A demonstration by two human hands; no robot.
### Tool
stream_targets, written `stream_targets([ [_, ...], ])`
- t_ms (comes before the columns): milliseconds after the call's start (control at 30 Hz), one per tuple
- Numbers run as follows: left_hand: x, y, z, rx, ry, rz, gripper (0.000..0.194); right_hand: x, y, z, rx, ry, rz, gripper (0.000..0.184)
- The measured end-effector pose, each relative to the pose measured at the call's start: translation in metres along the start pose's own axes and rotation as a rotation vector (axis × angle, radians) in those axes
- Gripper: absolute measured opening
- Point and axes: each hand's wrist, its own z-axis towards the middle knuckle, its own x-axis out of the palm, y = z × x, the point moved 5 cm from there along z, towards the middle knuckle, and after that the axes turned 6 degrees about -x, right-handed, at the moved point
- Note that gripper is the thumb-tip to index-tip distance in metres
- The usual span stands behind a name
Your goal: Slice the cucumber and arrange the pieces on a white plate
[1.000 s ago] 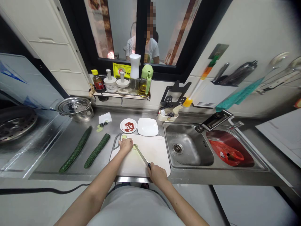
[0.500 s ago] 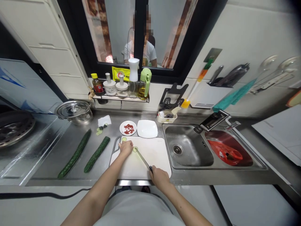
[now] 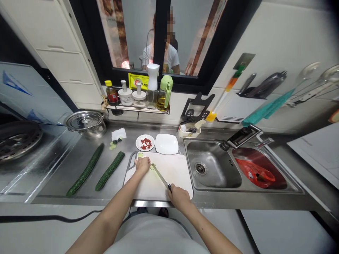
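Note:
My right hand [image 3: 180, 197] is closed round the dark handle of a knife [image 3: 162, 177], whose blade slants up and left across the white cutting board [image 3: 164, 187]. At the blade's tip lies a thin round cucumber slice [image 3: 153, 166]. Just left of that slice, my left hand [image 3: 143, 165] rests low over the board, palm down, fingers apart and fingertips near the slice's edge; whether they touch it is unclear. Another cucumber slice [image 3: 140, 155] sits by the board's upper left corner. Two long cucumbers, one farther left [image 3: 86, 171] and one nearer [image 3: 110, 171], lie on the steel counter.
Behind the board stand a plate of red bits [image 3: 145, 143] and a white plate [image 3: 166, 144]. To the right is a sink [image 3: 214, 169]; a lidded pot [image 3: 86, 123] stands at the back left. Cucumber pieces [image 3: 113, 144] lie near a white tissue [image 3: 119, 133]. A seasoning rack [image 3: 137, 108] hangs above.
The view has shifted slightly. Both hands, the knife and the cucumber slice at its tip stay in nearly the same places on the board.

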Motion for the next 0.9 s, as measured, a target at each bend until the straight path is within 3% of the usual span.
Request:
stream_targets([
  [500, -0.004, -0.014, -0.02, 0.102, 0.031, 0.06, 0.018, 0.007, -0.014, -0.022, 0.038, -0.012, -0.023, 0.032],
  [900, 0.001, -0.007, -0.012, 0.012, 0.093, -0.041, 0.022, 0.002, -0.02, -0.026, 0.033, -0.032, 0.018, 0.033],
])
